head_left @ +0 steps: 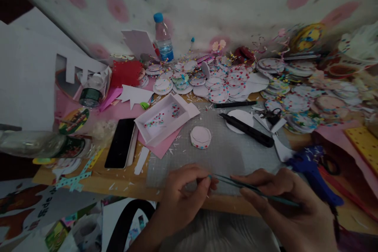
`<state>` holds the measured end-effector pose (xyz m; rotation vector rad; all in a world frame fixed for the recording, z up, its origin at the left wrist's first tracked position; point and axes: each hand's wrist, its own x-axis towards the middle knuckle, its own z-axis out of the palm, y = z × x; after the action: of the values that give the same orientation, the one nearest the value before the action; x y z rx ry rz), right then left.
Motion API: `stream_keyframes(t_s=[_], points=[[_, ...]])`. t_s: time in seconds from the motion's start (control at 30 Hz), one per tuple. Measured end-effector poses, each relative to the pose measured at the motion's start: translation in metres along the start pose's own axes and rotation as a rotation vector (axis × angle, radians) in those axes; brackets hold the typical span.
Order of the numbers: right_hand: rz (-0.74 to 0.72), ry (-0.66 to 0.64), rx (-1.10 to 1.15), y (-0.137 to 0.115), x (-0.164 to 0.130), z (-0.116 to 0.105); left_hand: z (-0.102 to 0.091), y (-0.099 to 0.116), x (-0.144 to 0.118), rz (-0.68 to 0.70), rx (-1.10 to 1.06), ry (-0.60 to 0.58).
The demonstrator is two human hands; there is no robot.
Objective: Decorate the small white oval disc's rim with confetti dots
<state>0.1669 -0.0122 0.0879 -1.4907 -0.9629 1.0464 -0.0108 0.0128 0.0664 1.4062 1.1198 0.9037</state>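
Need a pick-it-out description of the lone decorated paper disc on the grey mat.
Start at the grey cutting mat in the middle of the wooden table. The single paper disc lies near its far-left part, just right of the white tray. Unlike the discs heaped along the back, it lies alone, white with coloured dots round its lower edge.

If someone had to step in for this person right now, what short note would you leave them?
Right hand: holds thin tweezers, tips pointing left.
Left hand: fingertips pinched at the tweezer tips; whatever is between them is too small to tell.
Both hands sit at the near edge of the grey cutting mat.
On the mat: one round paper disc with coloured dots, and a black craft knife.
White tray with coloured bits lies to the left, a phone beside it.
Done: many dotted discs stacked at the back.
Left: cannot tell how many remain.
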Motion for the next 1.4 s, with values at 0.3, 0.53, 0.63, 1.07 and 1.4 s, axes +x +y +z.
stream_keyframes(t_s=[0.3, 0.53, 0.63, 1.07, 1.4], points=[[-0.042, -0.052, -0.037, 0.003, 0.009, -0.003, -0.002, 0.004, 0.006, -0.011, 0.029, 0.018], [-0.106, -0.094, -0.071, 0.005, 0.012, -0.005, -0.004, 0.003, 0.006, 0.003, 0.057, 0.018], [-0.083, -0.082, -0.077, 0.004, 0.010, -0.006, -0.003, 0.003, 0.007, 0.003, 0.049, 0.000], [-0.040, -0.082, -0.050, 0.008, 0.015, -0.003, -0.004, 0.001, 0.007, 0.008, 0.063, 0.004], [-0.040, -0.071, -0.054, 0.007, 0.010, -0.005, -0.004, 0.001, 0.010, 0.014, 0.083, -0.015]])
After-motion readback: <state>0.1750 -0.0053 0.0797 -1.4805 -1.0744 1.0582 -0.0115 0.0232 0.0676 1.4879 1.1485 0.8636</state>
